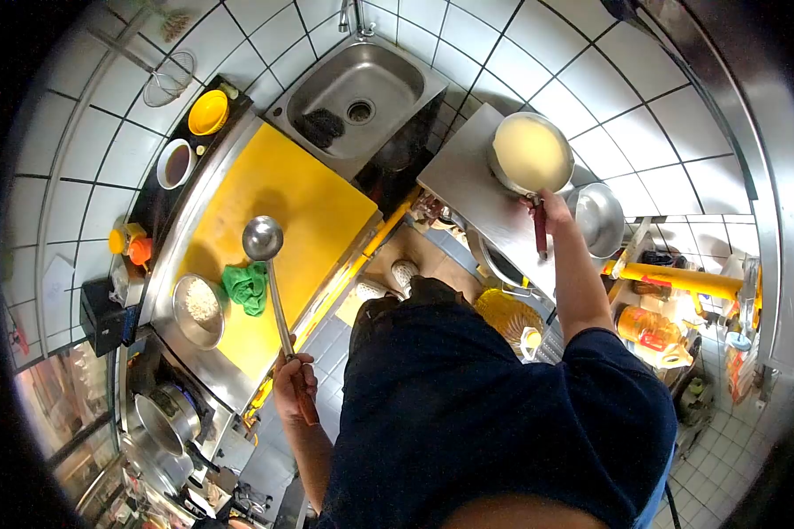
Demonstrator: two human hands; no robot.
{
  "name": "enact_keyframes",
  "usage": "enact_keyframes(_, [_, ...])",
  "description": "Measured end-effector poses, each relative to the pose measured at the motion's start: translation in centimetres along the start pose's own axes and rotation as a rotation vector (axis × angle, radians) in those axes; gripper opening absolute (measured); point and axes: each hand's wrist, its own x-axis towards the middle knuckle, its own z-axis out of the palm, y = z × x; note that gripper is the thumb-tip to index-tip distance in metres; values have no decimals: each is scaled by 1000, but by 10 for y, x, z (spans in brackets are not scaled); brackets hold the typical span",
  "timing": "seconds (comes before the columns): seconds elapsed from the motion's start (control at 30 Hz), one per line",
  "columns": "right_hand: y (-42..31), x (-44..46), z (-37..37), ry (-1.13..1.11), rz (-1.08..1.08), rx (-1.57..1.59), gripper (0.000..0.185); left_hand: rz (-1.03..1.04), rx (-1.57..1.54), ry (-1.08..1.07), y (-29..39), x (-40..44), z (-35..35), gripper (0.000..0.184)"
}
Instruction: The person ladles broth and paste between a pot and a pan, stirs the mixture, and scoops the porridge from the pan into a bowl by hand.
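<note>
Holding both tools apart: the left hand (293, 381), near left, is closed around the ladle (279, 300), its bowl above the yellow board (304, 198). Far right, the right hand (552, 212) grips the pan (505, 180), perhaps resting on the steel counter (463, 167); moving its pale contents calls for a level wrist.

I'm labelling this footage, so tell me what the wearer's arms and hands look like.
The right forearm and left forearm are bare; the right sleeve is short and dark navy. The left hand and right hand wear no gloves.
</note>
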Motion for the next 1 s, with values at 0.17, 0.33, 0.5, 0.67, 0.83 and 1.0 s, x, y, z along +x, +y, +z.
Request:
enact_keyframes(0.17, [16, -8, 33, 72, -43, 210, 29, -15, -58, 11, 12, 11, -18, 54])
enact_keyframes(0.33, [31, -13, 57, 115, -127, 344, 34, -10, -47, -3, 26, 17, -16, 52])
enact_keyframes(0.5, [35, -5, 53, 12, -44, 449, 46, -47, -91, -63, 29, 19, -27, 46])
enact_keyframes(0.67, [39, 7, 47, 59, -73, 318, 41, -52, -132, -49, 31, 16, -20, 47])
enact_keyframes(0.83, [33, 2, 55, 116, -24, 340, 28, -17, -130, -34, 25, 24, -8, 47])
enact_keyframes(1.0, [28, -8, 68, 199, -51, 297, 16, -27, -75, 78, 26, 26, 16, 49])
